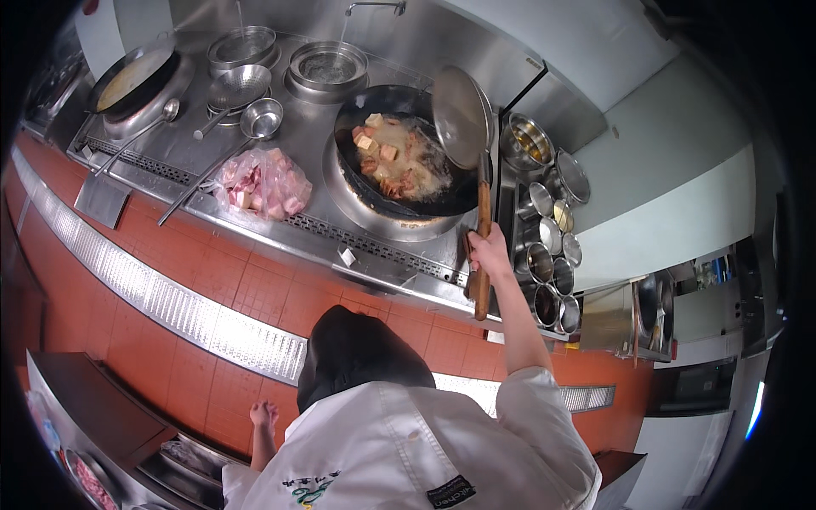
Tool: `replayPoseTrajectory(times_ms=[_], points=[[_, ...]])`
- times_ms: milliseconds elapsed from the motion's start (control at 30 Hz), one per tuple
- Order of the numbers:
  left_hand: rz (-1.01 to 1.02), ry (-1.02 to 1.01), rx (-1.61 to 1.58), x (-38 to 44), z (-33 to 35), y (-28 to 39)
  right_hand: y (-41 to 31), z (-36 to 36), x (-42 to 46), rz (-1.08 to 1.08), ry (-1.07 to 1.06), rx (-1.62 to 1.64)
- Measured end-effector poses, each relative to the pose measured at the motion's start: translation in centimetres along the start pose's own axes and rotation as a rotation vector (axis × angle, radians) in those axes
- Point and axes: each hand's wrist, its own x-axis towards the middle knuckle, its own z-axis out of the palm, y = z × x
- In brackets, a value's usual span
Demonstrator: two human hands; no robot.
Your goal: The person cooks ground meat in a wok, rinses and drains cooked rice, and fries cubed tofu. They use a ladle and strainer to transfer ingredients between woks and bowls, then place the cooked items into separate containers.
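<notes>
My right hand (489, 251) grips the wooden handle of a large round metal skimmer (460, 118), its head tilted up over the right side of a black wok (357, 107). Several chunks of meat (387, 152) lie in bubbling liquid in that wok, some pale and some browned. A second, darker handle end shows beside the one I hold; what it belongs to is hidden. Low at my left side hangs my left hand (264, 414), fingers loosely curled, nothing visible in it. Left of the wok, a clear plastic bag (264, 182) of raw meat chunks rests on the steel stove top.
Another wok (137, 80) with pale liquid sits far left. Water runs into metal basins (328, 64) at the back. A perforated strainer (239, 87) and long-handled ladle (261, 118) lie near the bag. Several metal seasoning pots (539, 261) line the right edge. Red tiles cover the floor.
</notes>
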Motion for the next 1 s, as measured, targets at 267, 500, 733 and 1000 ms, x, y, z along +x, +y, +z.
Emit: replayPoseTrajectory(times_ms=[267, 500, 733, 1000], points=[[-0.089, 0.121, 0.027, -5.0, -0.4, -3.8, 2.4, -5.7, 7.8, 0.259, -0.171, 0.14], [-0.005, 0.204, 0.025, -8.5, 3.3, -3.1, 3.1, -10.7, 11.1, 0.639, -0.7, 0.48], [0.003, 0.288, 0.21, -12.2, 4.8, -4.4, 6.1, -7.5, 11.1, 0.809, -0.906, 1.011], [0.064, 0.177, 0.169, -9.4, 4.5, -0.8, 6.3, -1.2, 10.0, 0.654, -0.765, 1.186]])
